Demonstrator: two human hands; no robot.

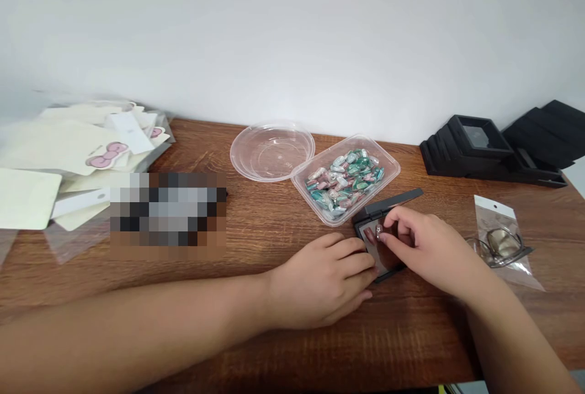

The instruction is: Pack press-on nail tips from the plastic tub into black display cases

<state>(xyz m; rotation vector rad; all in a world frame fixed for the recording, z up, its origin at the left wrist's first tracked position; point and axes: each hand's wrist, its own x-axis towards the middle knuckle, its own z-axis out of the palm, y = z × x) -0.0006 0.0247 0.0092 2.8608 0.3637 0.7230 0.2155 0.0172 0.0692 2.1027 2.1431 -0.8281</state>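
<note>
A small black box (pixel 388 273) lies with its lid (pixel 388 202) raised at the back. Inside, a brown false nail (pixel 368 235) rests on its pale lining. My left hand (pixel 326 281) has its fingers curled against the box's left side, gripping it. Over the box, my right hand (pixel 425 248) pinches a second brown false nail (pixel 379 231) with a shiny ornament between thumb and forefinger. Just behind the box sits a clear plastic tub (pixel 393 168) full of green, pink and white false nails (pixel 342 181).
A round clear lid (pixel 274 150) stands beside the tub. Black boxes (pixel 475 138) are stacked at the right, with glasses (pixel 503 248) on a clear bag (pixel 484 208) nearer me. Cream cards (pixel 59 144) pile up at the left, beside a blurred-out object (pixel 176 208).
</note>
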